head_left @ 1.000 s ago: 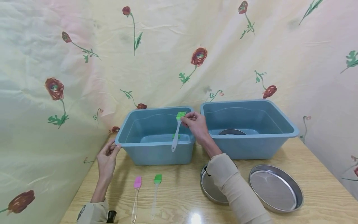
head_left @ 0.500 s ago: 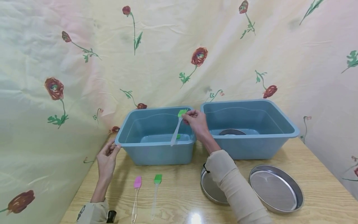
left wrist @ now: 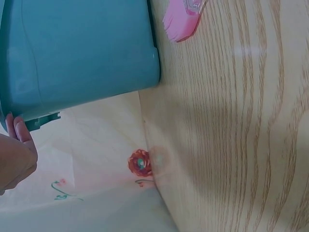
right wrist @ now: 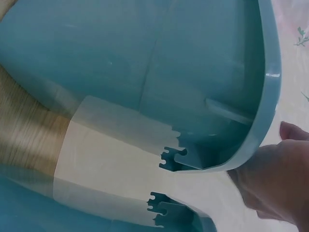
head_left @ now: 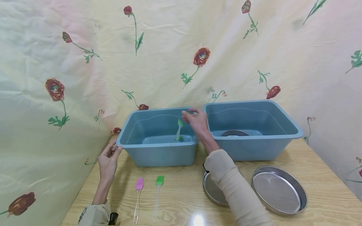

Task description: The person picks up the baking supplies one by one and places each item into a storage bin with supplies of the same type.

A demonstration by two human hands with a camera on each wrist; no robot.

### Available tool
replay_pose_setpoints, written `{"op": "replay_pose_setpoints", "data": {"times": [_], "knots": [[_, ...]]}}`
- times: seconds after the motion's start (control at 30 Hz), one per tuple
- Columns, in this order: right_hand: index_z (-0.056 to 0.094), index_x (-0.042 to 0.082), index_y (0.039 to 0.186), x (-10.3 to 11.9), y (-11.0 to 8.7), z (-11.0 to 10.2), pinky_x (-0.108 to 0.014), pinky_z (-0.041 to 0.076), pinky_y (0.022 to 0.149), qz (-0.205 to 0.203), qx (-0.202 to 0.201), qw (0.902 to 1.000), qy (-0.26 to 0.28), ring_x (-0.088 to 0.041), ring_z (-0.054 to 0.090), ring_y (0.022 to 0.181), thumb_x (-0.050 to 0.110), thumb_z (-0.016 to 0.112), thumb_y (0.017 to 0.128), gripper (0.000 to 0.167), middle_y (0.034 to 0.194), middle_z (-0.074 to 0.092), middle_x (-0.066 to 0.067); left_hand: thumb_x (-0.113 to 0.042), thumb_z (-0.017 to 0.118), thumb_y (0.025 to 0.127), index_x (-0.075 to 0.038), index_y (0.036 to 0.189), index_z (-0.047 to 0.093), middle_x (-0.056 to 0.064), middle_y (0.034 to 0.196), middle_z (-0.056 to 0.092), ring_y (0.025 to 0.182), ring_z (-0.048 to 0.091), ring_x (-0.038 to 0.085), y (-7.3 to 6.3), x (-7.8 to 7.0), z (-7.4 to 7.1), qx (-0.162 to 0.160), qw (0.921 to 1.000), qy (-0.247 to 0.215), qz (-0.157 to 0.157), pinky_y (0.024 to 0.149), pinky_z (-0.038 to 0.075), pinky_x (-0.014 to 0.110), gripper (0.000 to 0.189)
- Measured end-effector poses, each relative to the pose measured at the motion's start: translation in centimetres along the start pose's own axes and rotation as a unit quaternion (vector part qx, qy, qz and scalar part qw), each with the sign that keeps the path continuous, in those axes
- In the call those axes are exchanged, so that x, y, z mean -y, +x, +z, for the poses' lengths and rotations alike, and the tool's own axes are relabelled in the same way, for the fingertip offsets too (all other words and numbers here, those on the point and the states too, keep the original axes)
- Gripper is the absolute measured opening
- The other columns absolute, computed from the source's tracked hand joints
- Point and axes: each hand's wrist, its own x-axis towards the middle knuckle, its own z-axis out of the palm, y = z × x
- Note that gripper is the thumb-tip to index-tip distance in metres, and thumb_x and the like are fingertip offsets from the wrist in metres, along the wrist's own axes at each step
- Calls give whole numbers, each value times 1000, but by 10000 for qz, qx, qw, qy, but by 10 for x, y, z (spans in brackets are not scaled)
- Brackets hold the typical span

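In the head view, my left hand [head_left: 108, 158] holds the near left corner of the left blue plastic tub [head_left: 158, 145]; its fingertips meet the rim in the left wrist view. My right hand [head_left: 198, 124] is over that tub's right side, its fingers parted and nothing between them. Below its fingertips, inside the tub, is a green-headed silicone basting brush [head_left: 179, 129], slightly blurred, head up and apart from the hand. Something green shows at the tub's bottom behind its handle. A pink basting brush [head_left: 138, 194] and another green basting brush [head_left: 158, 194] lie on the table.
A second blue tub [head_left: 249, 147] stands to the right, with a round metal pan [head_left: 234, 133] inside. Two more round metal pans lie in front, one [head_left: 278, 191] fully visible and one [head_left: 215, 188] partly under the right sleeve. A flowered cloth [head_left: 169, 62] hangs behind.
My right hand has let go of the green basting brush, which has dropped from rim height into the left tub. The right fingers have spread. My left hand stays at the corner.
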Motion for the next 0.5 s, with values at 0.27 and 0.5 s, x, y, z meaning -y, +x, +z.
{"op": "replay_pose_setpoints", "data": {"times": [0.27, 0.5], "knots": [[59, -4, 123, -1, -9, -3, -36, 56, 93, -381, 133, 9991, 119, -38, 69, 104, 17, 67, 103, 30, 102, 74, -19, -9, 69, 100, 5, 138, 63, 0, 95, 64, 86, 58, 6, 0, -1, 1, -4, 10000, 55, -24, 77, 48, 13, 41], [61, -3, 120, 2, -13, -3, -34, 57, 89, -583, 251, 9979, 100, -26, 71, 91, 16, 68, 102, 27, 95, 74, -15, -9, 69, 100, 6, 138, 62, -2, 94, 63, 85, 58, 6, 1, 1, 1, -42, 10000, 82, -23, 76, 48, 12, 41]]}}
